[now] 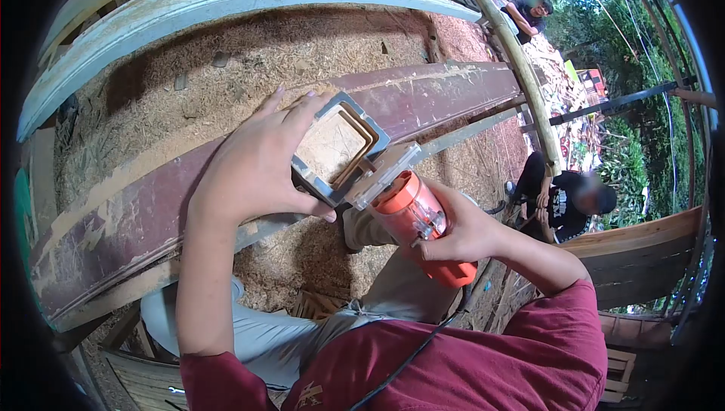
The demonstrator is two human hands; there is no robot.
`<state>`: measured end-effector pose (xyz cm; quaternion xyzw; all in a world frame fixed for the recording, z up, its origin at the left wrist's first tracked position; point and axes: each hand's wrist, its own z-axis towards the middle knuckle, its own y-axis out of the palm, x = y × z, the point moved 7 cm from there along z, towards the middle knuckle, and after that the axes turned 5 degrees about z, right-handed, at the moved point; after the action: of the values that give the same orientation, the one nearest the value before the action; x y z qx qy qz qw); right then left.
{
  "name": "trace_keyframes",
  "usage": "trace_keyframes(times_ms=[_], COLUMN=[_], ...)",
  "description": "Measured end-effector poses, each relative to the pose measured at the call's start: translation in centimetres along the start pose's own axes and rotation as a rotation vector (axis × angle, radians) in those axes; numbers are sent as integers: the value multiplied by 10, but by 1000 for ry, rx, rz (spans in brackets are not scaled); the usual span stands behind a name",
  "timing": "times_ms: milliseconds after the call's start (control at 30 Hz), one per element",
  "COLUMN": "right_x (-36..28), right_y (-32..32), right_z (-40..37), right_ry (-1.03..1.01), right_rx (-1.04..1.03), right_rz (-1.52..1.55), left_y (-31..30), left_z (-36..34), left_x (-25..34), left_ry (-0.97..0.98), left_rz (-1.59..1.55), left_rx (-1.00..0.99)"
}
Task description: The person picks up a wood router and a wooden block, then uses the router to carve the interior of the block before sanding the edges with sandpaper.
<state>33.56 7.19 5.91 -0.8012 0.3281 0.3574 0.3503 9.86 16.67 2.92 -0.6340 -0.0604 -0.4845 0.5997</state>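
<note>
My left hand [260,162] grips the near and left sides of a small square frame [340,143], with a grey rim and an open centre, its thumb along the lower edge. My right hand [461,230] is wrapped round an orange power tool [411,207] with a clear flat base plate [387,173]. The base plate touches or overlaps the right corner of the frame. From the tool a black cord [408,362] runs down across my maroon shirt. Beneath the frame lies a long maroon plank [423,98], scratched and dusty.
A long pale blue beam [226,3] curves across the top. Wood shavings [302,49] cover the ground. A wooden pole [521,71] crosses at the right. One person [525,15] is at the upper right, another [566,203] crouches at the right near a wooden hull [642,249].
</note>
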Motion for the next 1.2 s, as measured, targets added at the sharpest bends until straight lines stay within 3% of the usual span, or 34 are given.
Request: trace_keyframes(times_ms=[267,467,967,1200], right_x=[-4,-7,0,-4], right_y=[2,2,1,1], right_z=[2,3,7,7], right_ry=[33,74,54,76], right_rx=[-27,-46,-49,-48], right_rz=[22,34,43,20], left_y=[-6,-2,-1,0], left_z=[-4,0,-1,-1], left_x=[8,1,0,-2], left_ry=[109,-49,42,-17], left_rz=[101,14,16,22], left_rx=[120,-40,18,-20])
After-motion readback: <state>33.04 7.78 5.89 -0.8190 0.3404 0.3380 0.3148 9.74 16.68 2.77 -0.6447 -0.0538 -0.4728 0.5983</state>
